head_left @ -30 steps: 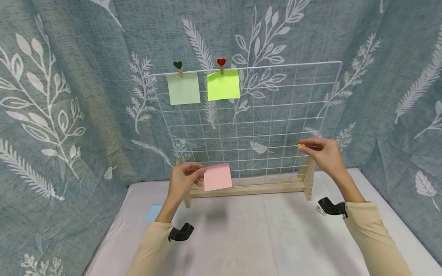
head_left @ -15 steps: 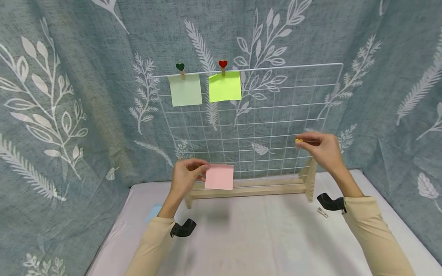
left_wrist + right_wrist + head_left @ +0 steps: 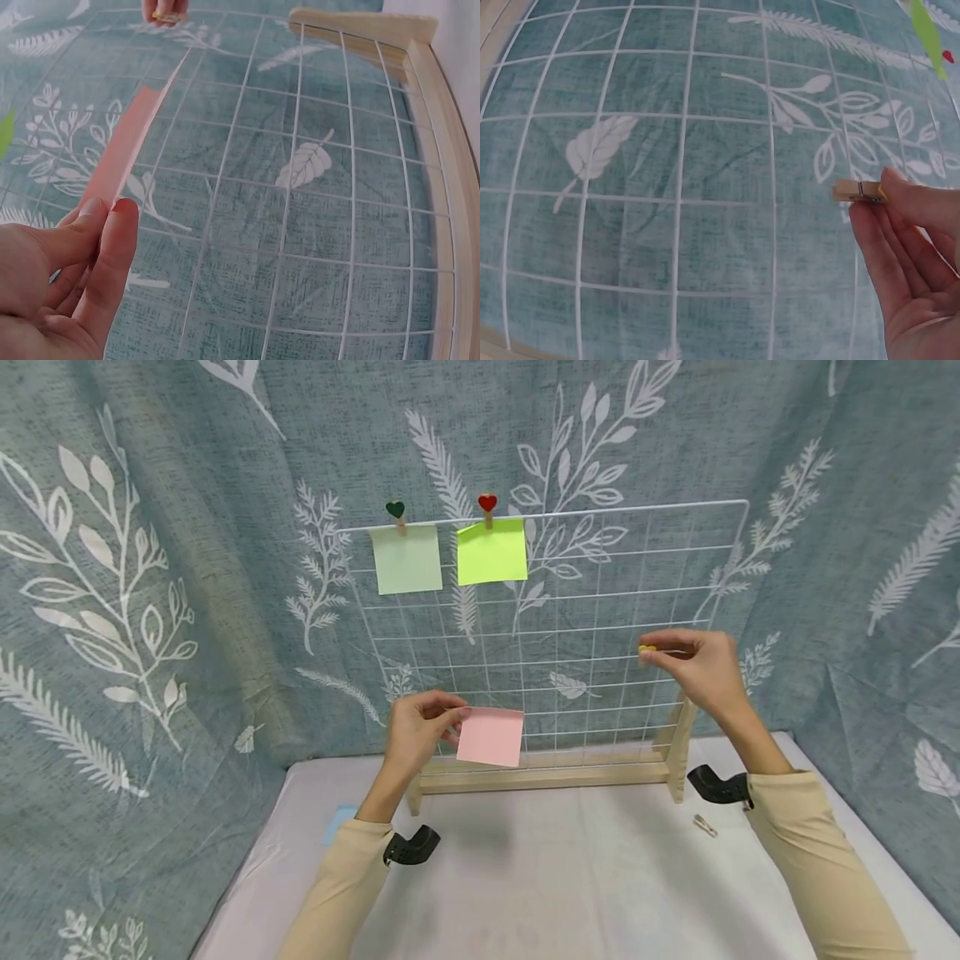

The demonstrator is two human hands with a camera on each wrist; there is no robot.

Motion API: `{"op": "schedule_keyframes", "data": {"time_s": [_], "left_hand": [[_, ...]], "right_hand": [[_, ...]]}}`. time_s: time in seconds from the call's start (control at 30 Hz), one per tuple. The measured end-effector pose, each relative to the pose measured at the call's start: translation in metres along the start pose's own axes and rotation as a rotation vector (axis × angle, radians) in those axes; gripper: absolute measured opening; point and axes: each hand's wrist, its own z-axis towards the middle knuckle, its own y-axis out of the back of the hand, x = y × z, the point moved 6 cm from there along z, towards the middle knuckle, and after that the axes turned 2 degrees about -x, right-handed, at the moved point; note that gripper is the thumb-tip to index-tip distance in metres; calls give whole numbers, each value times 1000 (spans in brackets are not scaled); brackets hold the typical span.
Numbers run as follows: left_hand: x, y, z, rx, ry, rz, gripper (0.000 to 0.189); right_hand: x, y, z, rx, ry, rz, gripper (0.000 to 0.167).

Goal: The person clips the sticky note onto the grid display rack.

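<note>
Head view: the left hand [image 3: 420, 731] has a pink note [image 3: 491, 737] pinched by its corner, thumb against fingers, so the note sticks out just right of that hand, in front of the wire grid [image 3: 637, 508]. The right hand [image 3: 701, 668] is well off to the right and a bit higher, pinching a small wooden clothespin [image 3: 857, 190]. There's a bit of yellow on that one by the thumb, and its wooden end pokes out past the fingertips.

Above the left hand, a pale green note [image 3: 408, 560] hangs off the grid's top bar under a dark green heart clip [image 3: 395, 510]. Up and to the right of that same hand, there's a lime note [image 3: 492, 552] under a red heart clip [image 3: 487, 503]. Down on the table [image 3: 555, 877], a blue note [image 3: 341, 823] lies below and left of the left hand, and a spare clothespin [image 3: 705, 826] sits below the right one.
</note>
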Motion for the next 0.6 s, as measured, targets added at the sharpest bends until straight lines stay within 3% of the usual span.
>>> {"op": "schedule_keyframes", "data": {"time_s": [0.3, 0.6], "left_hand": [[-7, -3, 3, -38, 1, -5, 12], [-26, -8, 10, -49, -66, -22, 12]], "right_hand": [[6, 9, 8, -38, -41, 19, 21], [11, 11, 16, -44, -20, 21, 20]]}}
